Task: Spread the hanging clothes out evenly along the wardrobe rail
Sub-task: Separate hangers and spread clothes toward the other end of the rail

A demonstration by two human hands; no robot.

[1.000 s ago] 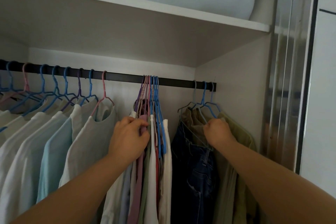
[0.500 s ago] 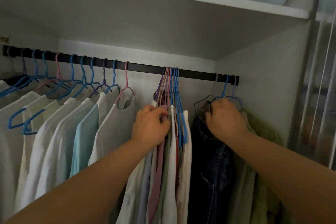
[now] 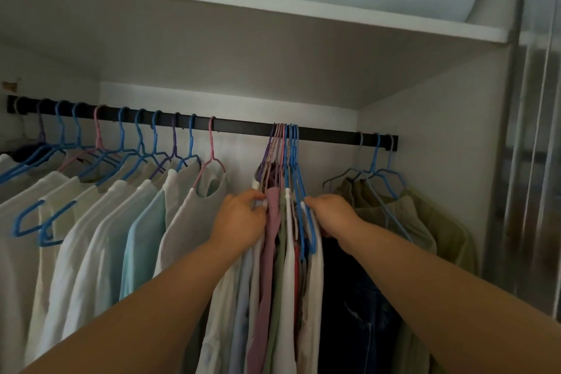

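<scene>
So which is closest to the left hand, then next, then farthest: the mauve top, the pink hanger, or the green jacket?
From the left hand:
1. Mauve top, right at its fingertips in the bunch.
2. Pink hanger, up on the rail to its left.
3. Green jacket, far right by the wall.

Tight bunch of hangered garments (image 3: 280,222) mid black metal rail (image 3: 243,127); spaced pale shirts (image 3: 91,222) left, olive-green tops (image 3: 409,215) right.
</scene>
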